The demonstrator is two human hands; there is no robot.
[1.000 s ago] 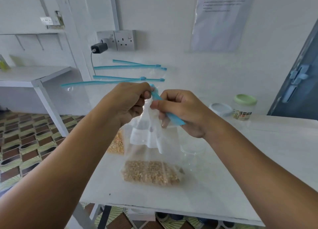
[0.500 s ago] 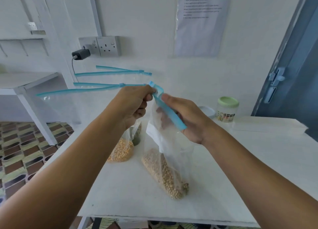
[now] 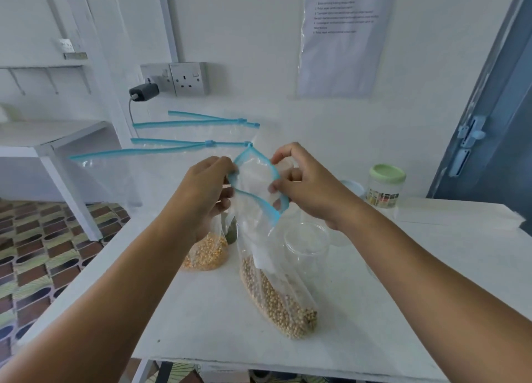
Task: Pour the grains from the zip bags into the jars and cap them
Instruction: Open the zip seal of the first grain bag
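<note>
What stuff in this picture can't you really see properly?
Head view only:
- Notice on the wall: print too small and blurry to read.
- Dark stuff in a bag behind the left hand: mostly hidden by that hand and the zip bag.
- White lid by the green-lidded jar: mostly covered by the right hand.
- Clear jar: its base is hidden behind the bag.

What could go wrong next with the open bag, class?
1. Both hands, left hand and right hand, pinch only the bag rim; it may slip and spill grains.
2. The open jar stands right beside the bag; tilting could knock it over.
3. The mouth looks wider than the jar, so grains may miss.
</note>
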